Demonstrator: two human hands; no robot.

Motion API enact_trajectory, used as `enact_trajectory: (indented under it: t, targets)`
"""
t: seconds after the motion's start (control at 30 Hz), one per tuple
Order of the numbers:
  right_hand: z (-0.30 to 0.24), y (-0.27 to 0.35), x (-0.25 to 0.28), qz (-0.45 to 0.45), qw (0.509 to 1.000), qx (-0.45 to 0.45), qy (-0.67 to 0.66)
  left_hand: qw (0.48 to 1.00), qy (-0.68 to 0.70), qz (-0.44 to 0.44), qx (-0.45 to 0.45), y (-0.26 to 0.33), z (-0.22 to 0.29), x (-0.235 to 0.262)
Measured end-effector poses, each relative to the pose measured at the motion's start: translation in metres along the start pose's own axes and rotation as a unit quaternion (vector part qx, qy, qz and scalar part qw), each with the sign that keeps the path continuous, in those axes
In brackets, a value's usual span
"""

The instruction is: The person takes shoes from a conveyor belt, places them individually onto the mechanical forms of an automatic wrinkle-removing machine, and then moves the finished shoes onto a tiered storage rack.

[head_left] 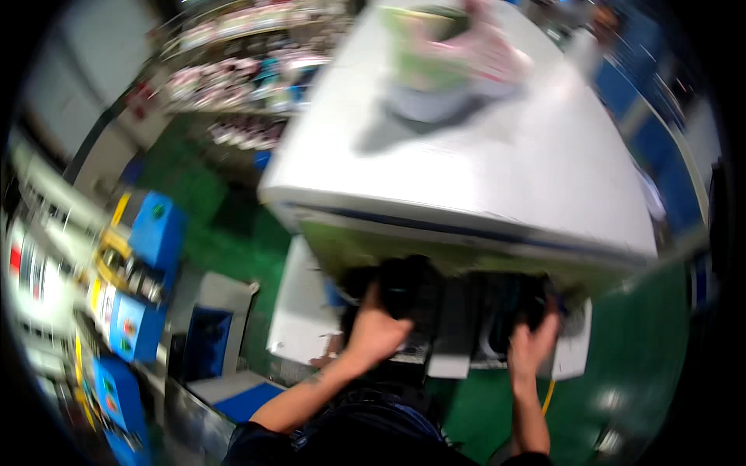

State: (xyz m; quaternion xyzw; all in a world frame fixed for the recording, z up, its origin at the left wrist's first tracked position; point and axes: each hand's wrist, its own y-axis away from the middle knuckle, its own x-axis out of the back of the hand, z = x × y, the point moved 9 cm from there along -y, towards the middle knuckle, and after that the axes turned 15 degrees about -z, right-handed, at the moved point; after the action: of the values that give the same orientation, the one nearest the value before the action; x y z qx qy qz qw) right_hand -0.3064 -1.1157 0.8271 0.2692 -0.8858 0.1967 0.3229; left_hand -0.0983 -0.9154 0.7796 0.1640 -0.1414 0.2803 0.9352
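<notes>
Below the front edge of a white machine-like housing, both my hands reach into a shaded opening. My left hand is closed around a black rounded thing, whose kind the shade and blur hide. On the other side of the opening, my right hand grips another dark thing between thumb and fingers; its shape is hard to make out. A pale block lies between the two hands. On top of the housing stands a blurred pink and light green shoe with a pale sole.
To the left are blue machine boxes with buttons and a grey bin. Racks of shoes stand at the far left. The floor is green. A yellow cable hangs beside my right forearm.
</notes>
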Motion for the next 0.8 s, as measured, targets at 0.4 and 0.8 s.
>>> enact_trajectory:
  t: [0.4, 0.8]
  targets:
    - [-0.307, 0.263, -0.246, -0.596, 0.615, 0.446, -0.258, 0.942, -0.003, 0.336, 0.008, 0.332, -0.168, 0.087]
    - [-0.324, 0.862, -0.376, -0.770, -0.067, 0.618, 0.147, 0.503, -0.058, 0.608, 0.611, 0.807, -0.369, -0.288]
